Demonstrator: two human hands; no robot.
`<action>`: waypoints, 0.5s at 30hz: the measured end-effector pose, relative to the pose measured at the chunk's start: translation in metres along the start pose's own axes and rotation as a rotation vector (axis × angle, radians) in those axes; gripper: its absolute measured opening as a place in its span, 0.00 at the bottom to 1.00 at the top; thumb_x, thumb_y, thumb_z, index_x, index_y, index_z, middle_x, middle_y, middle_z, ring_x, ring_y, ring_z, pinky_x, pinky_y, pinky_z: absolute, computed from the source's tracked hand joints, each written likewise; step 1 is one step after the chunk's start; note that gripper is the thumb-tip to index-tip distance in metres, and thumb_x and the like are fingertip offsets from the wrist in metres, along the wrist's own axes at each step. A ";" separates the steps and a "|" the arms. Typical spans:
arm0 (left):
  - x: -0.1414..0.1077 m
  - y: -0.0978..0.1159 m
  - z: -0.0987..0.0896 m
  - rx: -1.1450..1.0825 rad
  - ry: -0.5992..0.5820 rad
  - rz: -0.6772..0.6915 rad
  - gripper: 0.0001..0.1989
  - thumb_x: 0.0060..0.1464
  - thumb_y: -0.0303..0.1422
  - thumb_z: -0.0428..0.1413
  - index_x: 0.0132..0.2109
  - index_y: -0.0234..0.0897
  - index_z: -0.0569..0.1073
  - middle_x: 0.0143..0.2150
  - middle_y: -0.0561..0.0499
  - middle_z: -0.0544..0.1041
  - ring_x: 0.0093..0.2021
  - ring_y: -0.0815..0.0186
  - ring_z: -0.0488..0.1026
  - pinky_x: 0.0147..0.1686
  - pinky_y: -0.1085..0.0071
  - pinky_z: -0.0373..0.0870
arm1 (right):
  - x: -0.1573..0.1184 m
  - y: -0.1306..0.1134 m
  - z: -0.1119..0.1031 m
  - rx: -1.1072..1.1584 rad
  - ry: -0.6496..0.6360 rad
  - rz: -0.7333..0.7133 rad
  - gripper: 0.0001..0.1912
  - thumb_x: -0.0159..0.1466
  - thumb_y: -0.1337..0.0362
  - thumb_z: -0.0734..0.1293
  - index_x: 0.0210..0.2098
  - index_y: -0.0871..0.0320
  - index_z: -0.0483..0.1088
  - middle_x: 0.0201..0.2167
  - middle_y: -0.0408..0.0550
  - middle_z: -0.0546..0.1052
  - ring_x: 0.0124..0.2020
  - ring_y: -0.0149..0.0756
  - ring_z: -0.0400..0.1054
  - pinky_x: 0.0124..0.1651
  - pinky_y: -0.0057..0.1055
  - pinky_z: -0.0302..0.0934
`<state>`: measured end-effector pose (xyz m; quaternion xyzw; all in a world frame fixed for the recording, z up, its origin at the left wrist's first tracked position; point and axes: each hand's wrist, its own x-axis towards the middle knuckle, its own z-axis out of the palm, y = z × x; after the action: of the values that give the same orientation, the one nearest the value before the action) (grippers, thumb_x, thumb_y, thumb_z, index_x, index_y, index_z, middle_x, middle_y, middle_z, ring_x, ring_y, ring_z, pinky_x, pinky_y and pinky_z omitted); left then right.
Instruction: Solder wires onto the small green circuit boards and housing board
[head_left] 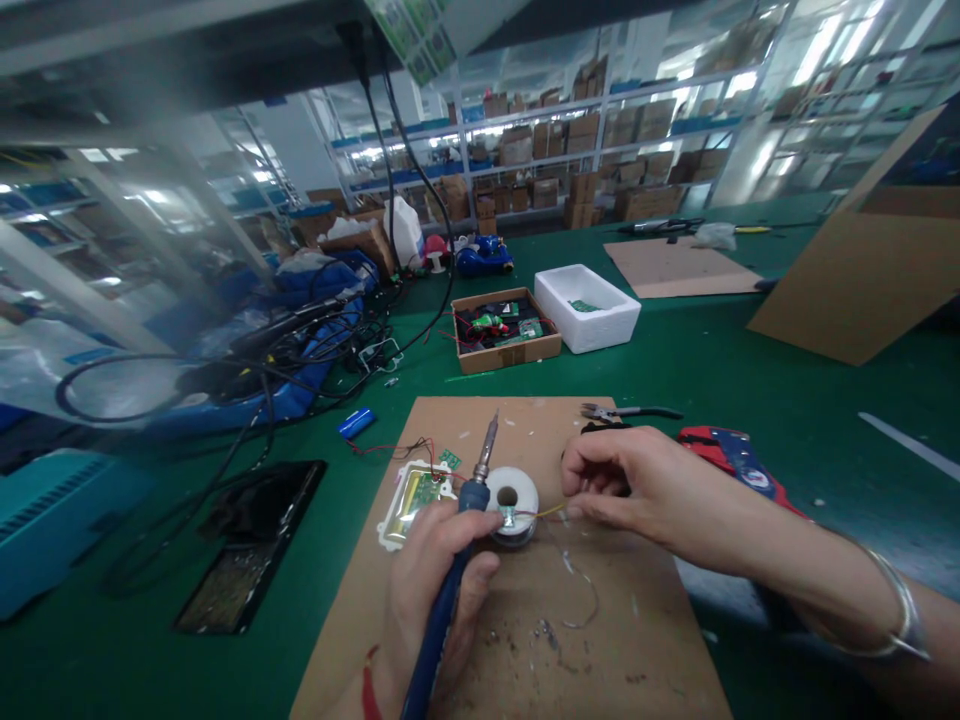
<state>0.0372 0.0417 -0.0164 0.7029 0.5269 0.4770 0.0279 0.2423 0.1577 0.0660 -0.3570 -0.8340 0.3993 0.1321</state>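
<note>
My left hand (pixel 442 570) is closed around a blue-handled soldering iron (pixel 471 495), its metal tip pointing up and away from me. The index finger of that hand reaches to a tiny circuit board (pixel 508 517) lying on a white solder spool (pixel 517 485). Thin wires (pixel 551 510), one yellowish, run from the board to my right hand (pixel 622 480), which pinches them between thumb and fingertips. Left of the spool lies a white-framed module with a green board (pixel 414 503), with red and black wires leading to a blue cylindrical battery (pixel 356 423).
A cardboard sheet (pixel 600 650) covers the green bench under my hands. Pliers (pixel 630 411) and a red-blue tool (pixel 739 462) lie right. Behind stand a cardboard tray (pixel 510 356) of electronics and a white foam box (pixel 600 330). Black cables (pixel 262 360) tangle at left.
</note>
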 end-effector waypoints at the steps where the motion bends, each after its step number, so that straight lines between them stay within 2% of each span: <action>1: 0.000 0.000 0.000 0.001 0.004 -0.003 0.10 0.59 0.33 0.52 0.48 0.40 0.70 0.38 0.48 0.77 0.44 0.61 0.73 0.44 0.66 0.70 | 0.000 -0.001 0.001 0.022 0.008 0.003 0.07 0.55 0.75 0.67 0.25 0.58 0.68 0.21 0.38 0.71 0.22 0.26 0.64 0.25 0.22 0.58; 6: 0.002 0.002 0.000 -0.002 0.004 0.002 0.10 0.59 0.33 0.52 0.47 0.41 0.70 0.37 0.49 0.77 0.44 0.62 0.72 0.43 0.67 0.70 | -0.002 0.000 0.012 0.079 0.091 -0.050 0.08 0.57 0.76 0.65 0.32 0.57 0.68 0.29 0.40 0.75 0.29 0.28 0.69 0.32 0.24 0.62; 11: 0.002 0.001 -0.001 -0.015 -0.015 0.005 0.11 0.60 0.33 0.51 0.48 0.40 0.70 0.39 0.49 0.76 0.43 0.63 0.71 0.43 0.69 0.68 | -0.002 0.004 0.034 -0.068 0.169 -0.144 0.06 0.59 0.74 0.66 0.31 0.58 0.67 0.26 0.40 0.72 0.28 0.29 0.65 0.30 0.26 0.58; 15: 0.001 0.001 0.000 -0.034 -0.006 0.015 0.11 0.60 0.33 0.51 0.49 0.40 0.70 0.39 0.49 0.76 0.45 0.65 0.71 0.46 0.71 0.67 | -0.001 0.007 0.048 -0.141 0.210 -0.289 0.06 0.60 0.74 0.65 0.31 0.58 0.69 0.30 0.43 0.73 0.32 0.32 0.66 0.36 0.28 0.59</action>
<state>0.0374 0.0422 -0.0150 0.7077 0.5134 0.4839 0.0376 0.2223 0.1329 0.0294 -0.2818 -0.8842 0.2772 0.2491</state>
